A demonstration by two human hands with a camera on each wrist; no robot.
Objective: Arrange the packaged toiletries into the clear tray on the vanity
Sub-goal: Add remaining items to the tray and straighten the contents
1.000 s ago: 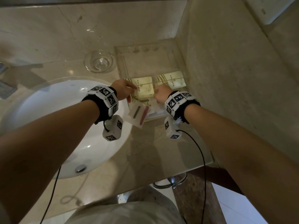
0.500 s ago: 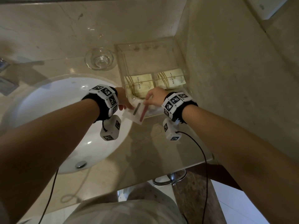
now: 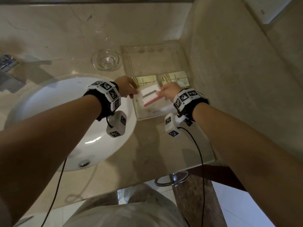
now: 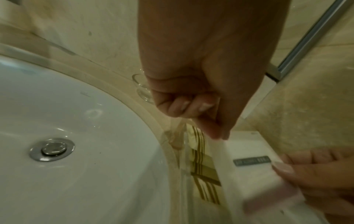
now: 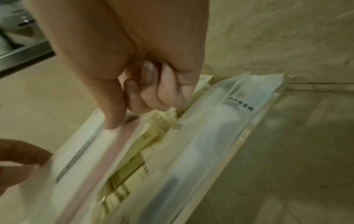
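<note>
A clear tray (image 3: 164, 46) sits in the vanity's back right corner. Two yellow boxes (image 3: 146, 81) (image 3: 175, 78) lie side by side in it. A long translucent packet (image 3: 157, 111) (image 5: 220, 136) lies along its near side. Both hands hold a white packet (image 3: 150, 95) with a grey and a pink stripe over the left box. My left hand (image 3: 132, 94) (image 4: 218, 134) pinches its left edge. My right hand (image 3: 161, 92) (image 5: 114, 121) pinches its right end, the other fingers curled.
The white sink basin (image 3: 65, 120) lies left of the tray, its drain (image 4: 51, 149) in the left wrist view. A small glass dish (image 3: 105, 60) stands behind the basin. The marble wall (image 3: 237, 79) rises right beside the tray. A faucet (image 3: 8, 71) is at far left.
The striped packet went from the tray's front left corner up and into the tray, now over the left yellow box. Both hands moved forward with it.
</note>
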